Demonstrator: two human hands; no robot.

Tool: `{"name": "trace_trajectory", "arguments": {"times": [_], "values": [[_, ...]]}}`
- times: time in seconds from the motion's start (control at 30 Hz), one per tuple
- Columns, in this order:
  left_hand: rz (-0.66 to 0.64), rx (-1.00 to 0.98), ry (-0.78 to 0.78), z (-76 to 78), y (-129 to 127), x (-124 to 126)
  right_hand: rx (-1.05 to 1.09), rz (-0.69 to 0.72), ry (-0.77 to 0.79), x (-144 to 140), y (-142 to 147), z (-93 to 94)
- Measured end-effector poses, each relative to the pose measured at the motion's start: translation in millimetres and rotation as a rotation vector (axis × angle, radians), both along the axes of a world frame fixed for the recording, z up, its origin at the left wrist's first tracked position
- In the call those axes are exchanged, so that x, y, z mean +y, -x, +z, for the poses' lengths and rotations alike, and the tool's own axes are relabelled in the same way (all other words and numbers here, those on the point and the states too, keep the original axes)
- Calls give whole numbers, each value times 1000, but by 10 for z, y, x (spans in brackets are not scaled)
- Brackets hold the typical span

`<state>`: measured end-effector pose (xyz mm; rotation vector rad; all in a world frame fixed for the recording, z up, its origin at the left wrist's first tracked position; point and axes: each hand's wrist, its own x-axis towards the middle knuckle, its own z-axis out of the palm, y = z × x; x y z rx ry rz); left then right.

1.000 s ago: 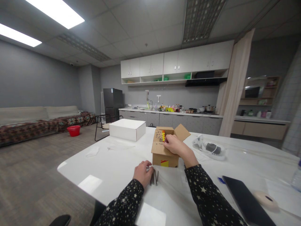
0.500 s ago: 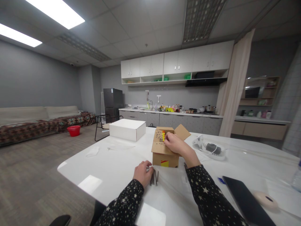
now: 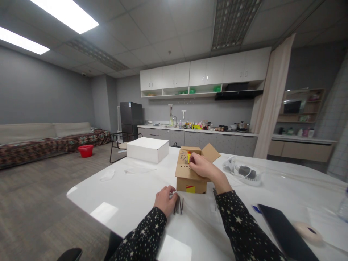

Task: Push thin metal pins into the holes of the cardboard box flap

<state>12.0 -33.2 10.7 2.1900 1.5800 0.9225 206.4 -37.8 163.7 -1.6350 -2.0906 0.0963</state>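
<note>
My right hand (image 3: 203, 167) is over the top of a cardboard box (image 3: 191, 185), fingertips pinched together at its upper face. What they pinch is too small and covered to make out. Several small round heads and a row of dark holes show in the cardboard beside those fingers. On the table left of the box's front rests my left hand (image 3: 164, 199), loosely curled with a gap between thumb and fingers. It is right beside a few long dark nails (image 3: 179, 205) lying on the white surface. More thin dark pieces lie partly hidden beneath my right forearm.
A white box (image 3: 146, 149) stands at the back left of the white table (image 3: 116, 195). To the right are a white container with a cable (image 3: 248, 175), a dark tablet-like slab (image 3: 285, 232) and a beige mouse (image 3: 307, 232). A crumpled tissue (image 3: 107, 175) lies left.
My right hand has shifted very slightly at the box top. My left hand, the nails and the box stay where they were.
</note>
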Motion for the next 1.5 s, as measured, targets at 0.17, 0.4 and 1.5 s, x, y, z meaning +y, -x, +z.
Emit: {"name": "trace_trajectory", "arguments": {"times": [0.17, 0.4, 1.5], "values": [[-1, 6, -7, -24, 8, 16, 26, 19, 7, 21, -17, -25], [6, 8, 7, 2, 1, -3, 32, 33, 12, 14, -24, -23], [-2, 0, -1, 1, 6, -7, 139, 63, -77, 94, -66, -49]]}}
